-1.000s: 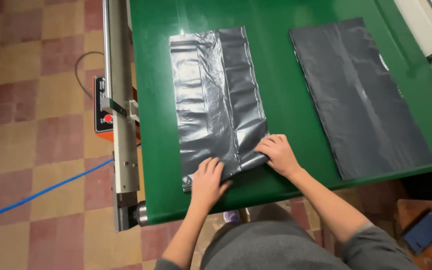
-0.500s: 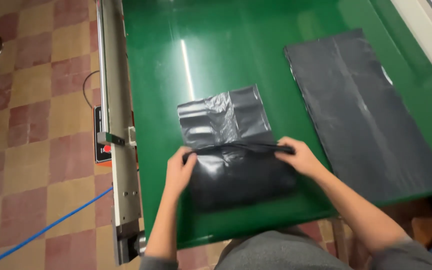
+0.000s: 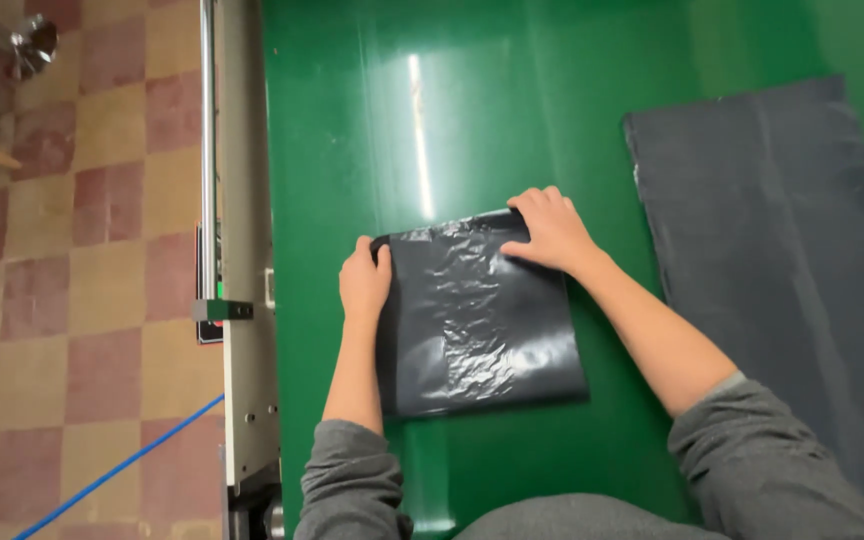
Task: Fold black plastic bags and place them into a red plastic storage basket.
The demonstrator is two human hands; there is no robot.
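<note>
A dark grey plastic bag [image 3: 477, 320], folded into a rough square, lies on the green table [image 3: 352, 150] in front of me. My left hand [image 3: 364, 282] presses on its far left corner, fingers curled over the edge. My right hand [image 3: 549, 230] lies flat on the far right corner, fingers together, pushing the fold down. The bag's surface is crinkled and shiny in the middle.
A stack of flat dark grey bags [image 3: 782, 270] lies to the right on the table. A metal rail with a small control box [image 3: 232, 310] runs along the table's left edge. Beyond it is a checkered tile floor [image 3: 72, 250] with a blue cable [image 3: 112, 470].
The long bag was folded away from me, first half over, then flattened into a compact square. Both hands moved from the near edge to the far fold.
</note>
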